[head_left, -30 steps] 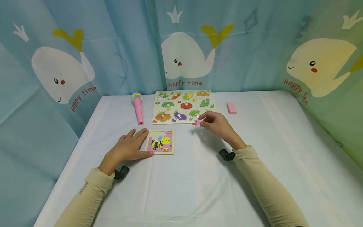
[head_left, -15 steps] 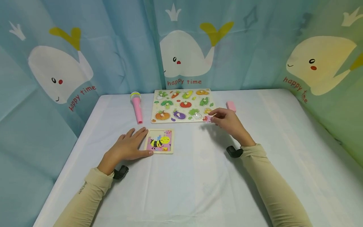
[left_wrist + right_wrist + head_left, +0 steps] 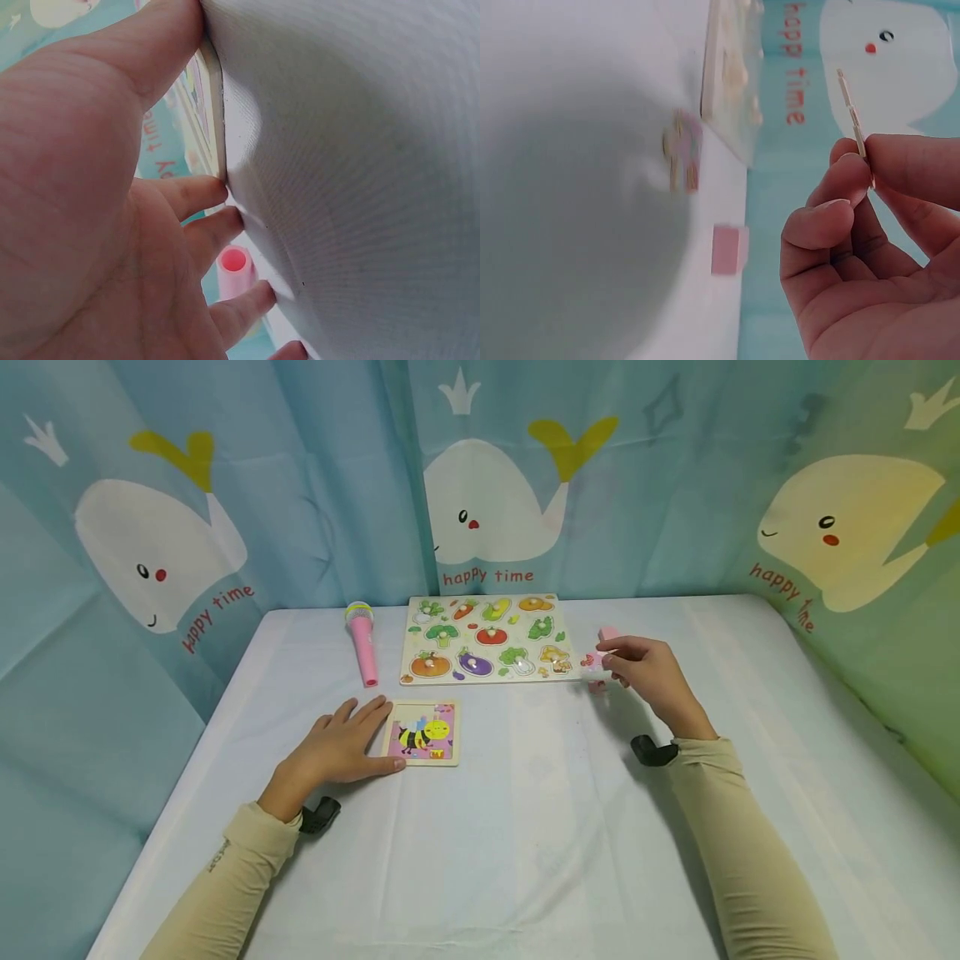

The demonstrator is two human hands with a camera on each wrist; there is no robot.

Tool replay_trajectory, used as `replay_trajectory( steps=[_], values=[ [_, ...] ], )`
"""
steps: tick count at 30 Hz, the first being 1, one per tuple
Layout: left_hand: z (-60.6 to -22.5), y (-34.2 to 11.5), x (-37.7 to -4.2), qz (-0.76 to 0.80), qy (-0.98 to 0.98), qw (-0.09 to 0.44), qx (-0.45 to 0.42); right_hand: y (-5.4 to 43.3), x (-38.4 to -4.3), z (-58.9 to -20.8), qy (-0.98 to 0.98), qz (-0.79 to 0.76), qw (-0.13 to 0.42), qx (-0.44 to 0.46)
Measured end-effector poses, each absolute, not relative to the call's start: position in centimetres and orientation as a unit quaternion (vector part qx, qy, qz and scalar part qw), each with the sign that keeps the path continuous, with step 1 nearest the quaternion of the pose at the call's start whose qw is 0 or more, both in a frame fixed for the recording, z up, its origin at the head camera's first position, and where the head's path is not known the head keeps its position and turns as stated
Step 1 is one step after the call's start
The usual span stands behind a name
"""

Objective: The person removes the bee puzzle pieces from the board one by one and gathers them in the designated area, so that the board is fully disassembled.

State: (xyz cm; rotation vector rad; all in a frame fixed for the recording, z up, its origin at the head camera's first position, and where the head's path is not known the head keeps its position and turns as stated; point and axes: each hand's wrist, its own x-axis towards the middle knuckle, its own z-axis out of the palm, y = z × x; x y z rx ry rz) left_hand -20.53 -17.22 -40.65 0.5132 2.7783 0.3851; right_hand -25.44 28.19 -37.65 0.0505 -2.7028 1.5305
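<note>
My right hand [image 3: 648,675] pinches a pink jigsaw piece [image 3: 591,662] between thumb and fingertips, raised above the table right of the vegetable board. In the right wrist view the piece [image 3: 851,109] shows edge-on as a thin strip. Below the hand is another small, blurred piece [image 3: 682,152]; whether it lies on the cloth, I cannot tell. My left hand [image 3: 333,750] has its fingers spread and fairly straight at the left side of a wooden-framed bee jigsaw [image 3: 424,735]. Its thumb touches the frame's lower edge. At the frame's upper left, the picture is bare.
A wooden vegetable peg board [image 3: 491,640] lies at the back middle. Left of it is a pink toy microphone [image 3: 363,645]. A pink block [image 3: 608,632], partly hidden behind the right hand, sits at the back right. A curtain with whales [image 3: 495,510] hangs along the table's far edge.
My right hand has moved to the right with the jigsaw piece, from the peg board's lower edge to in front of the pink block. The left hand has stayed at the bee jigsaw.
</note>
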Motion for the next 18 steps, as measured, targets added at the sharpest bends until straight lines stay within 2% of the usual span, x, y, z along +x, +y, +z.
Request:
replay_trajectory(
  steps=[12, 18],
  values=[
    [-40.8, -17.3, -20.6, 0.134, 0.964, 0.143, 0.179, 31.6, -25.4, -38.0, -0.875, 0.481, 0.041, -0.034],
    [-40.7, -17.2, -20.5, 0.13, 0.965, 0.144, 0.177, 32.8, -25.6, -38.4, -0.883, 0.464, 0.023, -0.06]
  ],
)
